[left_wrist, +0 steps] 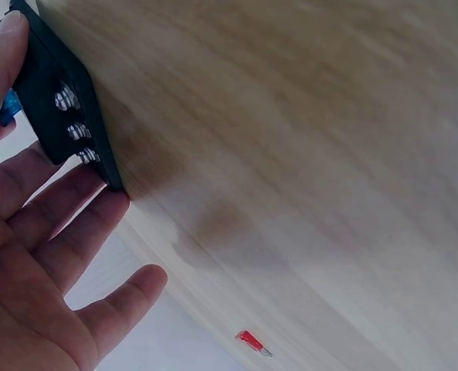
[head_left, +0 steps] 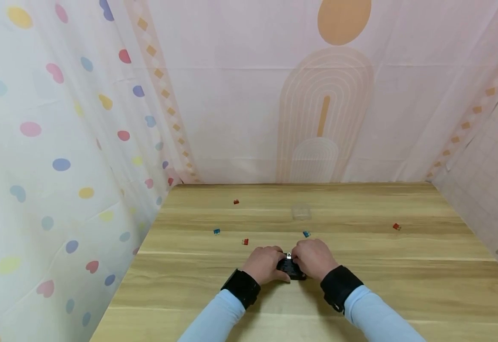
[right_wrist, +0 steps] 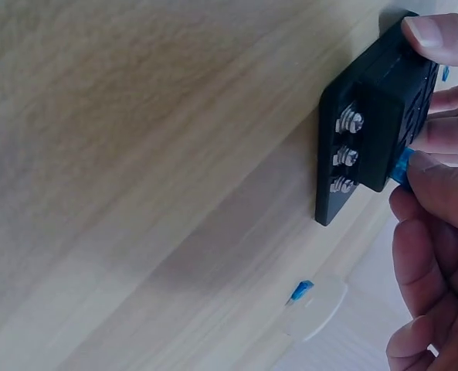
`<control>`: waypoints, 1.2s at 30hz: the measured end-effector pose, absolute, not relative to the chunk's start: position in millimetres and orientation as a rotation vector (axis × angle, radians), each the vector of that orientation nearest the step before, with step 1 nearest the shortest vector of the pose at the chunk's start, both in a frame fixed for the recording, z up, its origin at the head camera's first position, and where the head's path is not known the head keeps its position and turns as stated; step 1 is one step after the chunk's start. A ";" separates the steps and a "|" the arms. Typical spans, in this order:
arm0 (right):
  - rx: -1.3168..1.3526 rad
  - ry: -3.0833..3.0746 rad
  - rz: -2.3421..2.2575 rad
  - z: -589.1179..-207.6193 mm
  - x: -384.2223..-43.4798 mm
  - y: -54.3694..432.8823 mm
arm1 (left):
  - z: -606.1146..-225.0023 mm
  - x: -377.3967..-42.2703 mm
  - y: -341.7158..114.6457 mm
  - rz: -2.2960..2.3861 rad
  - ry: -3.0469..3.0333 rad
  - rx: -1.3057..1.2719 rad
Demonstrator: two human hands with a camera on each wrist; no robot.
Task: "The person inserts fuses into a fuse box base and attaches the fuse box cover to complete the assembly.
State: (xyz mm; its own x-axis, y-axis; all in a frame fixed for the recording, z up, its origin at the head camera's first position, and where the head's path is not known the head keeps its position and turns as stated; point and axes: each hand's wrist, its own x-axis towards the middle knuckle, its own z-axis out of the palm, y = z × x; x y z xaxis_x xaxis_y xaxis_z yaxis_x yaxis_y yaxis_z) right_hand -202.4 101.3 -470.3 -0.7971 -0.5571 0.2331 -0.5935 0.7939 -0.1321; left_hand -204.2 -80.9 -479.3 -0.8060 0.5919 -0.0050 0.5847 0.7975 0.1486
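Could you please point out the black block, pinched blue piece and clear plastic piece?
Black block (right_wrist: 378, 127), right wrist view: wall beside the screws.
Blue piece (right_wrist: 401, 165), right wrist view: exposed body.
Clear plastic piece (head_left: 301, 212), head view: middle.

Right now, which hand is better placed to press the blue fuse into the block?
Probably your right hand: it pinches the blue fuse at the block, while your left hand holds the block itself.

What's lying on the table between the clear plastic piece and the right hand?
A loose blue fuse lies between the clear plastic piece and the right hand, as the head view shows.
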 end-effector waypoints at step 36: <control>0.891 -2.816 0.255 -476.1 -202.7 105.8 | -481.0 -201.7 -73.3 0.111 2.958 0.932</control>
